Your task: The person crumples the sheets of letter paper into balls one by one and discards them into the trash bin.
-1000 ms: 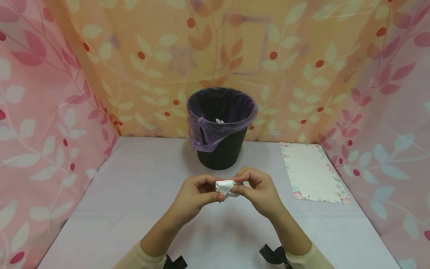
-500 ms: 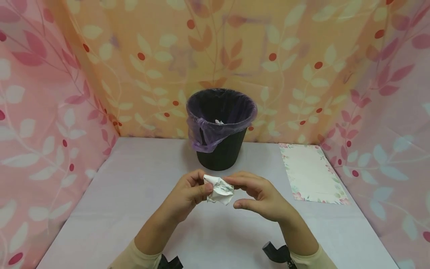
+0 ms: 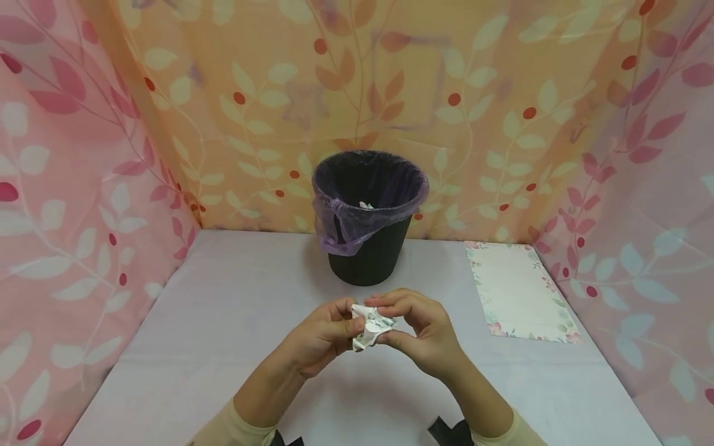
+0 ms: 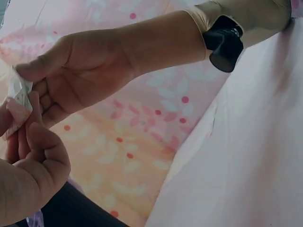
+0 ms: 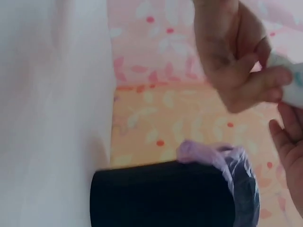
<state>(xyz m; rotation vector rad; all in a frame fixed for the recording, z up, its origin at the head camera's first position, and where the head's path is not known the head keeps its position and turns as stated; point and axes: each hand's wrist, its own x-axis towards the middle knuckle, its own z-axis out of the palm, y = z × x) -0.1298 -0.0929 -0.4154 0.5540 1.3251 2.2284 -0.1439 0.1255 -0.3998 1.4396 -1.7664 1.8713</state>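
Note:
A small crumpled piece of white paper [image 3: 370, 329] with faint green marks is held between both hands in front of the bin. My left hand [image 3: 320, 337] pinches its left side with thumb and fingers. My right hand [image 3: 428, 331] grips its right side, thumb below and fingers above. In the left wrist view the paper [image 4: 20, 92] lies between the near left hand [image 4: 40, 172] and the farther right hand [image 4: 90, 68]. The right wrist view shows the paper [image 5: 293, 90] at the edge, partly cut off, with the left hand [image 5: 236, 71] pinching it.
Behind the hands stands a black bin [image 3: 370, 260] with a purple bag liner [image 3: 357, 226]. White scraps [image 3: 365, 205] show inside it. A flat white sheet with a floral border [image 3: 519, 291] lies at the right on the white tabletop [image 3: 223, 297]. Patterned cloth [image 3: 357, 74] encloses the back and sides.
The paper has gone from a compact fold to a more crumpled, open shape. The right hand loosened from it half a second ago and now grips it again; both hands shifted slightly.

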